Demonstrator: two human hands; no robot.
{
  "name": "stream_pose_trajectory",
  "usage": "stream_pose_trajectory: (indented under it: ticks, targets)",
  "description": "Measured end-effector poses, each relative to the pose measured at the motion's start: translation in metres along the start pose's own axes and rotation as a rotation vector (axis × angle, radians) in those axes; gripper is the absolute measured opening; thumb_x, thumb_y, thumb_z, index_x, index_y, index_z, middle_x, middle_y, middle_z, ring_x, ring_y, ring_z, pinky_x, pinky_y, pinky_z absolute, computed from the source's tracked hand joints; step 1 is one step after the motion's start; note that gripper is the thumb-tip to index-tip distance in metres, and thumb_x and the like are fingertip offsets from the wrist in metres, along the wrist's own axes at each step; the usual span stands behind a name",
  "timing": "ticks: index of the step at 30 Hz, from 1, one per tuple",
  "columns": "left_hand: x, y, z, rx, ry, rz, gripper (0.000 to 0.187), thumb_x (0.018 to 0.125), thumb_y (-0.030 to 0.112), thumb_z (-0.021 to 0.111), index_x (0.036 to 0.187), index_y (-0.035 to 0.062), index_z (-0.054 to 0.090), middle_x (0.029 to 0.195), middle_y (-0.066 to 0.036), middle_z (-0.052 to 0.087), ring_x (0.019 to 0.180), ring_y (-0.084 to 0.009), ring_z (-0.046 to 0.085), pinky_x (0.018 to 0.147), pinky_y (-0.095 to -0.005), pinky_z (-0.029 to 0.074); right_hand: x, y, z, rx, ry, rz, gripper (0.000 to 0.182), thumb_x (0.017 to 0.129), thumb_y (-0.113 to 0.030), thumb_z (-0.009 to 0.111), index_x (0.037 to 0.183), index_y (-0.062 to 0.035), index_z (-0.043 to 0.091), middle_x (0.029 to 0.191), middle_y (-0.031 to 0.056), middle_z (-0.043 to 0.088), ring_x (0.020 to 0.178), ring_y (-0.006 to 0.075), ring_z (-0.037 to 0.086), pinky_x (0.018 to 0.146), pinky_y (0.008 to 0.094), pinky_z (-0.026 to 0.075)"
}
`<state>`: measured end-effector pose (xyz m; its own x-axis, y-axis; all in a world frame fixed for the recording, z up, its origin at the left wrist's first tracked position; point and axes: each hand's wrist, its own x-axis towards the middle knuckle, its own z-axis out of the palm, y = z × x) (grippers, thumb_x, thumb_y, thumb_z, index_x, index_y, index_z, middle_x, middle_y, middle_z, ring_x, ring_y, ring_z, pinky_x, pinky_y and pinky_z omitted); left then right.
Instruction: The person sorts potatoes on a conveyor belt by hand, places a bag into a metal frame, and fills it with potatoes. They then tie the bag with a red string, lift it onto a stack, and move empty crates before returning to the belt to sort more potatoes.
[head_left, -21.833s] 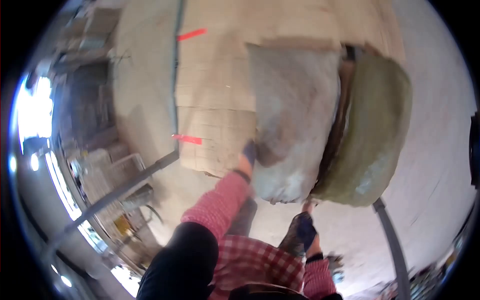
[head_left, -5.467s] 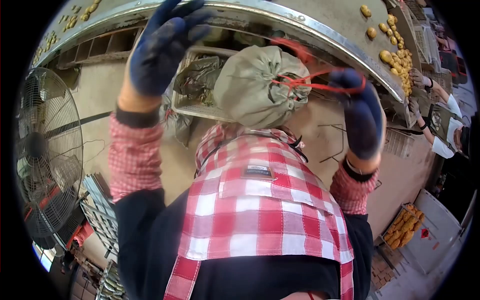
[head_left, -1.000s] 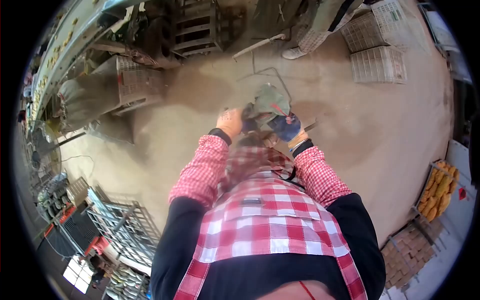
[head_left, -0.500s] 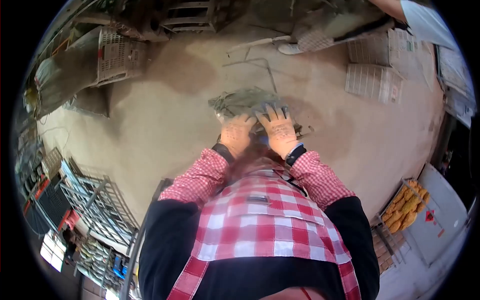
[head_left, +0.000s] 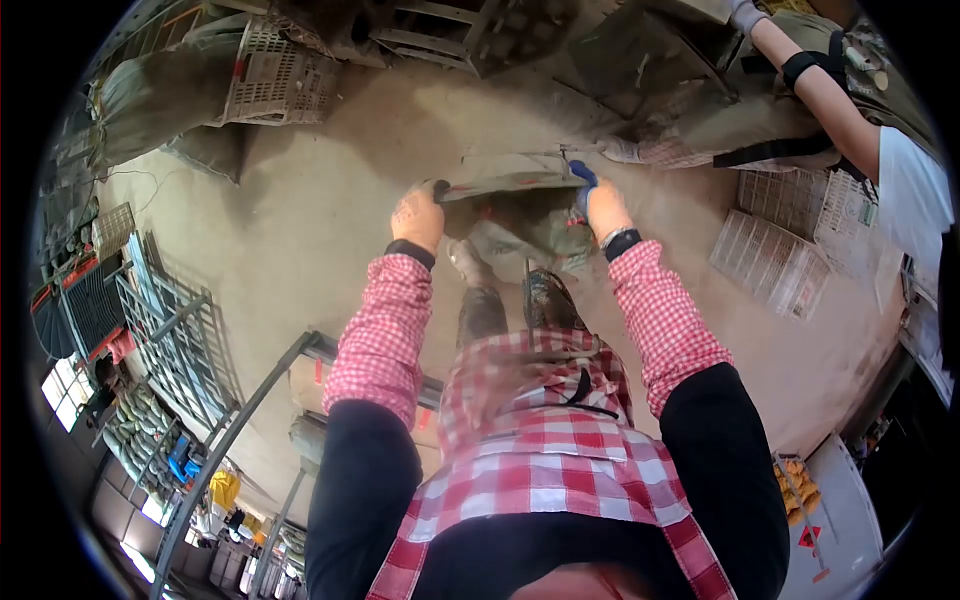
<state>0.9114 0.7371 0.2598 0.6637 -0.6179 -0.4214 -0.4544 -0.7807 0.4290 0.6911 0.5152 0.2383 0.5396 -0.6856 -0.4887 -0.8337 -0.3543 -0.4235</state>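
Both gloved hands, left hand point(head_left: 418, 215) and right hand point(head_left: 598, 203), fingers closed on the mouth edge of an empty-looking sack point(head_left: 515, 205), stretched wide low over the floor point(head_left: 300, 230); opened, apparently unfilled; co-worker's arm point(head_left: 825, 95) nearby.

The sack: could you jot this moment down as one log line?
left hand: grips sack's edge | right hand: grips opposite edge | sack: empty, held stretched above floor | another person's arm: far right
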Motion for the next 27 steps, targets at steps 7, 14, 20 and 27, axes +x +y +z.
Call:
stream_pose_trajectory:
  ticks: [7, 14, 20, 27]
  targets:
    - [0.068, -0.009, 0.023, -0.354, 0.058, 0.102, 0.033, 0.086, 0.009, 0.062, 0.117, 0.0134, 0.072, 0.112, -0.015, 0.071, 0.107, -0.0338, 0.067, 0.092, -0.0391, 0.051, 0.05, -0.013, 0.032, 1.484, -0.056, 0.397, 0.032, 0.098, -0.006, 0.046, 0.121, -0.0012, 0.069, 0.108, 0.0022, 0.07, 0.101, 0.0179, 0.063, 0.097, 0.0319, 0.047]
    - [0.131, -0.033, 0.062, -0.079, -0.041, 0.063, 0.035, 0.087, 0.01, 0.049, 0.11, 0.0172, 0.075, 0.114, -0.014, 0.07, 0.112, -0.0333, 0.063, 0.095, -0.0431, 0.05, 0.124, 0.059, 0.089, 0.419, 0.031, -0.136, 0.022, 0.096, -0.013, 0.053, 0.096, 0.0017, 0.07, 0.088, 0.0083, 0.073, 0.079, 0.02, 0.068, 0.072, 0.0355, 0.053]
    - [0.035, -0.069, 0.12, 0.075, -0.067, -0.165, 0.048, 0.088, 0.014, 0.054, 0.135, 0.0231, 0.058, 0.119, -0.016, 0.067, 0.11, -0.0376, 0.063, 0.095, -0.0469, 0.05, 0.009, 0.055, 0.052, -0.185, -0.032, 0.407, 0.039, 0.091, -0.03, 0.059, 0.125, -0.0131, 0.064, 0.111, 0.0207, 0.07, 0.102, 0.0396, 0.067, 0.086, 0.0497, 0.054]
    - [-0.067, -0.072, 0.122, 0.019, -0.028, -0.084, 0.055, 0.083, 0.005, 0.053, 0.138, 0.0106, 0.054, 0.121, -0.019, 0.065, 0.112, -0.0376, 0.062, 0.096, -0.0466, 0.05, -0.12, 0.087, 0.108, -0.289, -0.142, 0.459, 0.046, 0.09, -0.029, 0.055, 0.132, -0.0114, 0.059, 0.126, 0.02, 0.064, 0.112, 0.0391, 0.063, 0.092, 0.05, 0.052]
